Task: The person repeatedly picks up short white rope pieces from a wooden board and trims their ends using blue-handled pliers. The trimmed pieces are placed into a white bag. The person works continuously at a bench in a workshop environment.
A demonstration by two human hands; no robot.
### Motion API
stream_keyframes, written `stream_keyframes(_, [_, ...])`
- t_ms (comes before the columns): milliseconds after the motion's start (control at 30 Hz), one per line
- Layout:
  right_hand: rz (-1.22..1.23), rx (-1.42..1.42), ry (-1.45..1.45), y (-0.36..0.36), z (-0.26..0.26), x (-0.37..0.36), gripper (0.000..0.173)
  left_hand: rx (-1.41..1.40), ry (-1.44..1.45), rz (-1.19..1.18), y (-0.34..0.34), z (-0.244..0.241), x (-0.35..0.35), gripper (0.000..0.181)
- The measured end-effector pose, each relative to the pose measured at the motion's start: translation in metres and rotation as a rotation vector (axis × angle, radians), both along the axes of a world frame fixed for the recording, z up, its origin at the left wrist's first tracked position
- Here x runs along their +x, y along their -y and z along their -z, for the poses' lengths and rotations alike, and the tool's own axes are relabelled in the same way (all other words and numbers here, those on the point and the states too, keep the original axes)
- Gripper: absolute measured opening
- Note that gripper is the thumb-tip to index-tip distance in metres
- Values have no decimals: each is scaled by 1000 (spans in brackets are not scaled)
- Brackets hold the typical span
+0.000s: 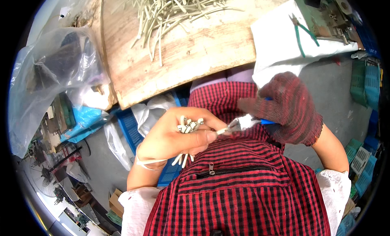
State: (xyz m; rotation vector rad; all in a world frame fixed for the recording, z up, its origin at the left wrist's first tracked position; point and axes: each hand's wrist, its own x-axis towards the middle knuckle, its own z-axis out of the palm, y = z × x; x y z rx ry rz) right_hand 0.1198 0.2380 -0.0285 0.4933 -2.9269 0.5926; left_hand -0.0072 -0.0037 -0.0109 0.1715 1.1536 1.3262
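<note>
My bare left hand [179, 135] is closed around a bunch of thin pale tubes [189, 125] with metal pieces at their upper ends. The tubes' lower ends stick out below the palm. Between thumb and forefinger it pinches one pale tube [222, 131], its end pointing right. My right hand [286, 109], in a dark red striped knit glove, grips blue-handled pliers [268, 122]. White material wraps part of the pliers near the jaws. The jaws [234, 126] meet the end of the pinched tube; whether they are clamped on it is too small to tell.
A heap of pale tubes [170, 13] lies on the wooden table [195, 62]. Green-handled cutting pliers [300, 33] rest on a white sheet [274, 28] at the right. Clear plastic bags [61, 65] stand at the left. A blue crate [126, 126] is beside my lap.
</note>
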Motion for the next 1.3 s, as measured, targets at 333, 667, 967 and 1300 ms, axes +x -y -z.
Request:
stream_keyframes(333, [184, -721, 305, 8, 22, 17, 50, 73, -267, -65, 2, -2, 4, 16])
stream_keyframes(667, [331, -784, 403, 12, 28, 24, 56, -65, -2018, 240, 1, 45, -121, 24])
stream_keyframes(967, [407, -982, 601, 25, 31, 35, 73, -28, -558, -482, -17, 3, 15, 38])
stream_keyframes(1300, [300, -146, 40, 36, -31, -13, 63, 28, -288, -436, -6, -2, 17, 35])
